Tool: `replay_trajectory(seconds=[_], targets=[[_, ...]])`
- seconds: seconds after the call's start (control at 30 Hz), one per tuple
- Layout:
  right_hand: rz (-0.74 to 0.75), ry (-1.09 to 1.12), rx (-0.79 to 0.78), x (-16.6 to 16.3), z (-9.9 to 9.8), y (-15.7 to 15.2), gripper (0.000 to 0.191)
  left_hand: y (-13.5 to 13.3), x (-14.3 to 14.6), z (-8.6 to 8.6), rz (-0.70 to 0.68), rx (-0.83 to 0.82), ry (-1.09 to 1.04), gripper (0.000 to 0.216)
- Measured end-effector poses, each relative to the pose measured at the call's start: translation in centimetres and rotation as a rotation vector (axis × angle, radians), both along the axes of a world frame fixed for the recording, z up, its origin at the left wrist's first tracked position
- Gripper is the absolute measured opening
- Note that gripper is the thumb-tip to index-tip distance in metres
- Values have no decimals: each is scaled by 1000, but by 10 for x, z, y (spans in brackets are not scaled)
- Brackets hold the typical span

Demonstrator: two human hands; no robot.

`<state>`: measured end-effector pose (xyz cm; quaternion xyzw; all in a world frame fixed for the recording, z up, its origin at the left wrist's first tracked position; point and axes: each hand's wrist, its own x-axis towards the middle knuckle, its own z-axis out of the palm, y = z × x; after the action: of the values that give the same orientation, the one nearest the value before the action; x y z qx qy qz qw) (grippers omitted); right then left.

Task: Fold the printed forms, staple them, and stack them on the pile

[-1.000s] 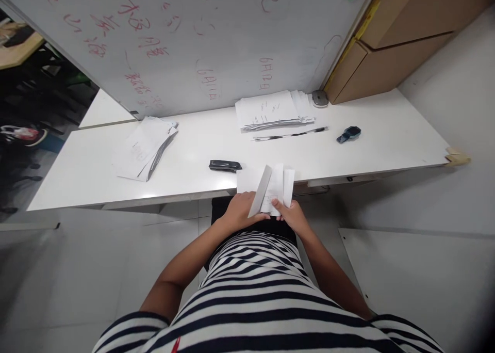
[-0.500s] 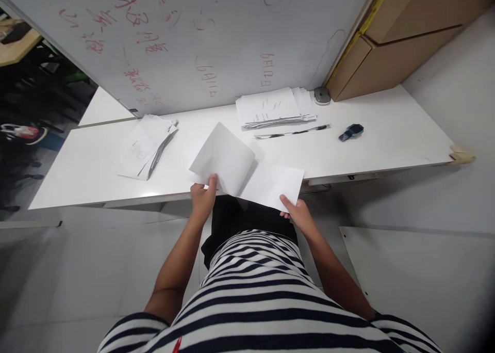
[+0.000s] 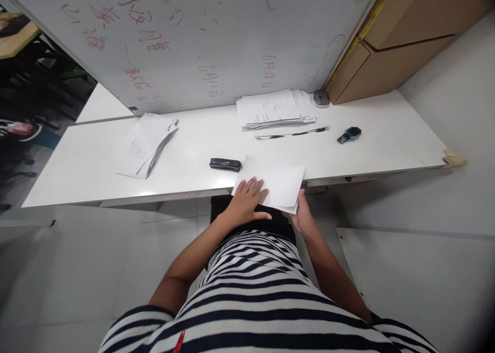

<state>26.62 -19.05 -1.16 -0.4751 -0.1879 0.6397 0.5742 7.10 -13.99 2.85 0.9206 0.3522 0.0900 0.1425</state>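
Left hand: the fingers are spread flat over the lower left of the paper; the thumb is held out beyond its near edge.
Right hand (image 3: 303,213): the thumb is laid along the paper's right edge; the fingers are partly hidden, so whether the sheet is pinched cannot be told.
Paper (image 3: 276,180): it is placed between both hands, across the front edge of the bench (image 3: 185,159), its near part carried past that edge.
Paper's look: a plain white upper face is shown, with a second layer exposed at the near right corner.
Stapler (image 3: 225,164): it is set just beside the paper's far left corner; contact cannot be made out.
Open room: bare surface is left between the stapler and the left stack of papers (image 3: 143,144), and right of the paper toward the watch (image 3: 350,134).
Far side: the back stack of papers (image 3: 268,109) is backed by the whiteboard (image 3: 232,38).
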Motion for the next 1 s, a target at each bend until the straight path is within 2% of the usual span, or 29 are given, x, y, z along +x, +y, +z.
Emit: replay_trajectory(seconds=[0.13, 0.3, 0.37, 0.57, 0.67, 0.8, 0.9, 1.0], targets=[[4, -15, -80, 6, 1, 0, 60, 1, -9, -1, 76, 23, -7, 52], [-32, -44, -98, 18, 0, 2, 46, 7, -29, -5, 404, 73, -145, 37], [-36, -78, -94, 21, -2, 4, 41, 6, -34, -7, 462, 44, -190, 36], [-98, -211, -117, 23, -7, 4, 39, -11, -30, 2, 443, -207, -347, 39], [-146, -285, -89, 27, -5, 2, 38, -17, -23, 2, 496, -452, -561, 44], [-176, -305, 8, 34, 2, 1, 35, -9, -14, 0, 532, -732, -913, 55], [-220, -339, 127, 37, 10, 6, 29, 4, -14, 9, 512, -792, -1011, 50], [-236, -424, 248, 36, 20, 16, 25, 19, -23, 22, 538, -723, -1003, 39]])
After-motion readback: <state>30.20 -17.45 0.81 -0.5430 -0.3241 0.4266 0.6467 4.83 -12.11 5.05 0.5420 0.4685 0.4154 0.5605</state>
